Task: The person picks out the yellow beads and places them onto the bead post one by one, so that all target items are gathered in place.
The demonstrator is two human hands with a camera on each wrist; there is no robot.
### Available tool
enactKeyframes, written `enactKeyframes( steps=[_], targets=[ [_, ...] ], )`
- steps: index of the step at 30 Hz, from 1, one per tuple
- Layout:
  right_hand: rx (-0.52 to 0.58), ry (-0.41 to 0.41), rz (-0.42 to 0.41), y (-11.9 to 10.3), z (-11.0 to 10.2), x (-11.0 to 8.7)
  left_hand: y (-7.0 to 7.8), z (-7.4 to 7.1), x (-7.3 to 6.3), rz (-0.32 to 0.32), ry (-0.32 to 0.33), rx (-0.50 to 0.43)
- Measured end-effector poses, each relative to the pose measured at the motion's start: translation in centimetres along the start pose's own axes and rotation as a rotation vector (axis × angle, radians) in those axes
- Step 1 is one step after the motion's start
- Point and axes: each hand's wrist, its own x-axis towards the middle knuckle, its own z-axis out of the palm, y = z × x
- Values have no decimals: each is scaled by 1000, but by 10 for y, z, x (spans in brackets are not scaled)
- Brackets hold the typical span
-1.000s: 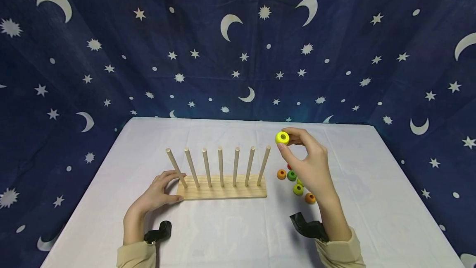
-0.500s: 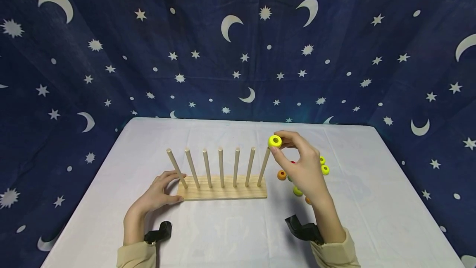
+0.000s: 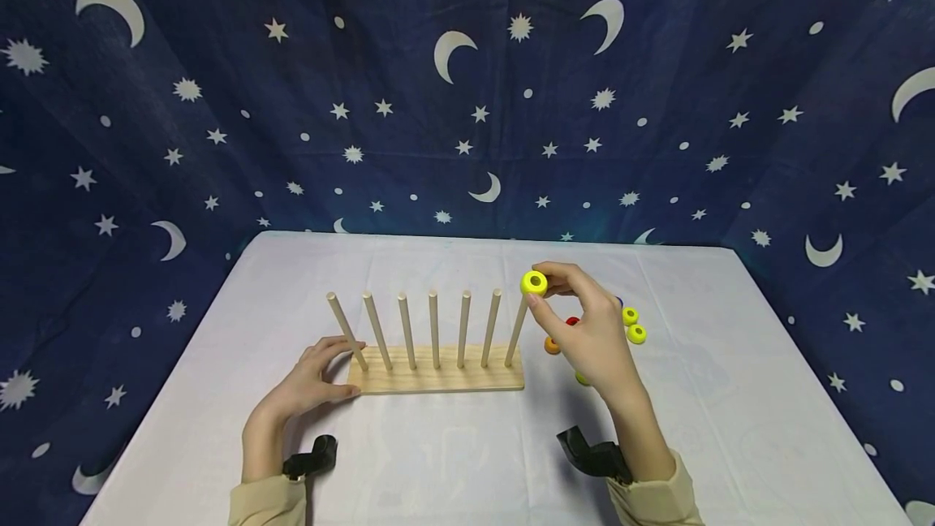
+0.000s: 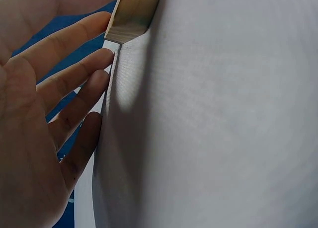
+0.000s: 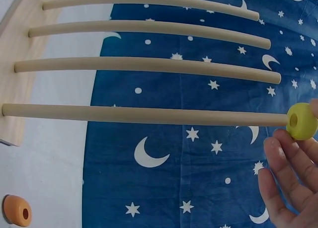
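My right hand (image 3: 588,331) pinches a yellow wooden bead (image 3: 534,282) between thumb and fingers, its hole facing up. The bead sits right at the tip of the rightmost peg (image 5: 149,114); in the right wrist view the peg's end meets the bead at its hole. Several bare pegs rise from a pale wooden base (image 3: 438,381). At the base's left end, my left hand (image 3: 312,380) grips it, thumb at the front edge and index finger at the back. Up close, the left wrist view shows the base's corner (image 4: 130,19) by the fingers, the others spread.
Loose beads lie right of the base, partly hidden by my right hand: an orange bead (image 3: 552,345), a red bead (image 3: 572,321), and yellow beads (image 3: 637,334) farther right. A white cloth (image 3: 438,453) covers the table, with a starry blue curtain (image 3: 409,161) behind.
My right hand has carried the yellow bead left and slightly down, from beside the rightmost peg to its tip. The left hand and base have stayed put.
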Motion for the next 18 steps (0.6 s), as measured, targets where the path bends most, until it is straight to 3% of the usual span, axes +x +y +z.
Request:
enactKeyframes(
  steps=[18],
  targets=[
    [7,-11,22,4,4,-1,0,-1,0,18,3,0]
  ],
)
